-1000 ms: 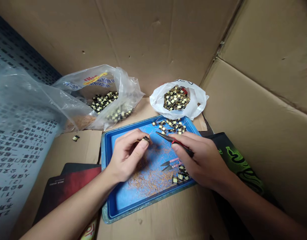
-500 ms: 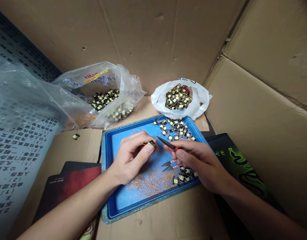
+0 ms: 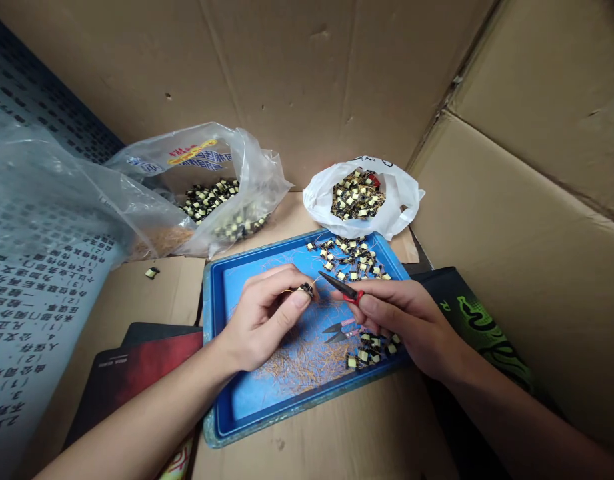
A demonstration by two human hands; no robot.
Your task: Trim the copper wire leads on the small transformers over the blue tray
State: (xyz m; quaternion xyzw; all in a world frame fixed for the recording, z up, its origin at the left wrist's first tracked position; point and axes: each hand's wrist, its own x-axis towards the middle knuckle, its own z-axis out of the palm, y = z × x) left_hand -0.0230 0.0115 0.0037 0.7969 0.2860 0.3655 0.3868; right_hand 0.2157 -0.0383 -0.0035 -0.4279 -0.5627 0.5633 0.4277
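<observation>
My left hand [image 3: 267,317] pinches a small transformer coil [image 3: 305,289] between thumb and fingers, its thin copper wires sticking out. My right hand [image 3: 407,320] grips red-handled snips [image 3: 344,287], whose dark blades point left toward the coil, a short way from its wires. Both hands are over a blue tray [image 3: 267,420]. In the tray lie a second pair of snips [image 3: 339,331] with pink handles, copper wire clippings [image 3: 301,367], a group of wired coils [image 3: 354,259] at the back and several more coils [image 3: 369,350] at the right front.
Behind the tray, a clear plastic bag [image 3: 257,167] holds many coils, and a white bag [image 3: 314,203] holds others with wires. One loose coil [image 3: 152,273] lies at left. Mouse pads [image 3: 137,373] flank the tray. Cardboard walls [image 3: 337,80] close off the back and right.
My right hand and the red-handled snips have moved slightly right, away from the coil. The coil in my left hand has shifted a little to the right.
</observation>
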